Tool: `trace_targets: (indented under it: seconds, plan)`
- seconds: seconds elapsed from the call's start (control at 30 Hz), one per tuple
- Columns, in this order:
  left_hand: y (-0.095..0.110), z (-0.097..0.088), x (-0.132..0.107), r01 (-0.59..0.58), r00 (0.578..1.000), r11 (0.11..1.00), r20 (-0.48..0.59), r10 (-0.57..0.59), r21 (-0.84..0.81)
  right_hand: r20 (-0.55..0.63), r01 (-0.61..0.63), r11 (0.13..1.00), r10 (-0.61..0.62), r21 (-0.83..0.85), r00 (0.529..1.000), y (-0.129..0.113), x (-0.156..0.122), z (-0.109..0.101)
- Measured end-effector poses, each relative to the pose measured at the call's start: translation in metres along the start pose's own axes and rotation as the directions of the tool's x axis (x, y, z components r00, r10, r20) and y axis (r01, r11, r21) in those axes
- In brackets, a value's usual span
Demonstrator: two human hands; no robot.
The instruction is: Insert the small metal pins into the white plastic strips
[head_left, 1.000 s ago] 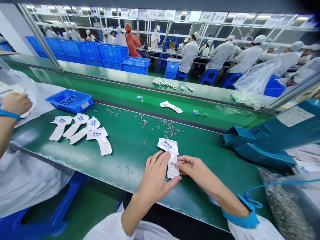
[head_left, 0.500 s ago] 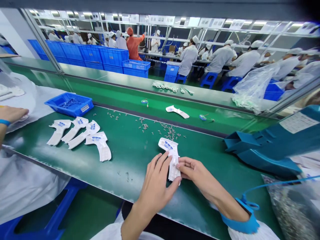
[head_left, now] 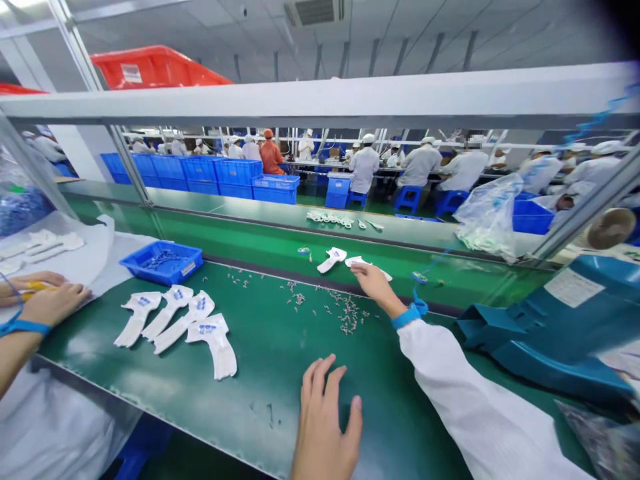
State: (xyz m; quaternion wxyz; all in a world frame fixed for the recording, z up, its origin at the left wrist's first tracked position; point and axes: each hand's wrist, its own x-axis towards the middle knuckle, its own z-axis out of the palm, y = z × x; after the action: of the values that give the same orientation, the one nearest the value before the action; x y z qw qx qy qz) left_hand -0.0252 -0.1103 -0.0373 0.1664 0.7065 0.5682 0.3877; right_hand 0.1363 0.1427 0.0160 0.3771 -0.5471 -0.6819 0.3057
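My left hand (head_left: 327, 417) hovers above the green worktop near its front edge, fingers spread, with nothing in it. Out over the green conveyor belt, my right hand (head_left: 373, 283) has its fingers closed over a white gun-shaped plastic housing half (head_left: 387, 274); my hand covers its middle, and the thumb is hidden. Just left of it on the belt lies a second white housing half (head_left: 331, 260). Several more housing halves (head_left: 220, 343) with blue marks or parts inside lie on the worktop at the left. Small screws (head_left: 350, 313) are scattered between my hands and the belt.
A blue tray (head_left: 163, 262) of small dark blue parts stands at the back left. Beside it, a co-worker's hands (head_left: 55, 303) hold something yellow. A teal plastic holder (head_left: 550, 327) stands at the right. Small wired parts (head_left: 419, 277) lie on the belt.
The housing half I held in both hands now lies on the belt. My right hand has moved forward to another housing half there; my left hand has let go. The view has tilted up.
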Motion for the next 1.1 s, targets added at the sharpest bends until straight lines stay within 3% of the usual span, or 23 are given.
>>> trace_targets:
  seconds: [0.1,0.17,0.23,0.3,0.37,0.47,0.6,0.77,0.9,1.0,1.1]
  plan:
    - [-0.004,-0.019,0.003,-0.037,0.996,0.998,-0.074,0.04,0.04,0.109,0.067,0.98,-0.047,-0.187,0.993,0.02,-0.041,-0.02]
    - [-0.023,-0.044,0.007,-0.015,0.984,0.99,-0.172,0.04,0.139,0.193,0.112,0.96,-0.063,-0.257,0.979,0.031,-0.071,-0.032]
    - [-0.054,-0.074,0.012,0.101,0.959,0.956,-0.281,-0.021,0.274,0.228,0.14,0.937,-0.068,-0.319,0.971,0.039,-0.094,-0.04]
    - [-0.09,-0.102,0.016,0.273,0.934,0.863,-0.333,-0.132,0.424,0.216,0.157,0.899,-0.072,-0.408,0.974,0.046,-0.109,-0.043]
    - [-0.119,-0.123,0.016,0.335,0.933,0.789,-0.297,-0.202,0.516,0.177,0.153,0.864,-0.075,-0.481,0.981,0.05,-0.117,-0.043]
    - [-0.138,-0.133,0.01,0.266,0.96,0.822,-0.212,-0.181,0.504,0.117,0.119,0.866,-0.07,-0.485,0.991,0.051,-0.12,-0.042]
    - [-0.12,-0.11,-0.004,0.115,0.987,0.908,-0.146,-0.06,0.403,0.072,0.092,0.888,-0.067,-0.45,0.995,0.043,-0.123,-0.046]
    - [-0.06,-0.056,-0.012,-0.034,0.999,0.95,0.023,0.028,0.309,0.016,0.045,0.926,-0.042,-0.374,0.999,0.026,-0.13,-0.05]
    - [-0.012,-0.021,-0.005,-0.069,0.992,0.972,0.119,0.043,0.223,-0.013,0.038,0.955,-0.044,-0.295,0.999,0.009,-0.137,-0.047]
    - [0.007,-0.009,0.005,-0.043,0.996,0.99,0.083,0.032,0.137,0.097,0.073,0.988,-0.06,-0.133,0.993,-0.009,-0.147,-0.039]
    - [0.014,-0.008,0.014,0.006,1.0,0.999,-0.008,-0.005,0.037,0.304,0.12,0.992,-0.122,0.025,0.945,-0.03,-0.16,-0.029]
